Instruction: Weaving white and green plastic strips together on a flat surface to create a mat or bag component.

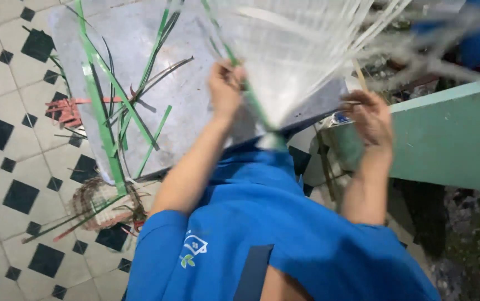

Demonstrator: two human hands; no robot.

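Note:
A fan of white plastic strips point(301, 50) spreads upward from a bunched point near my chest and is blurred by motion. One green strip point(251, 95) runs through it. My left hand point(226, 89) is closed on the strips and the green strip at the fan's left side. My right hand point(371, 120) is at the fan's right edge, fingers curled around a thin strip end. My blue shirt point(273, 228) fills the lower middle.
A grey metal sheet point(139, 44) lies on the white-and-black tiled floor point(11, 167), with loose green strips point(103, 122) across it. Red strips point(67, 111) lie at its left edge. A small woven piece point(103, 203) sits below it. A teal bench point(452, 139) stands at right.

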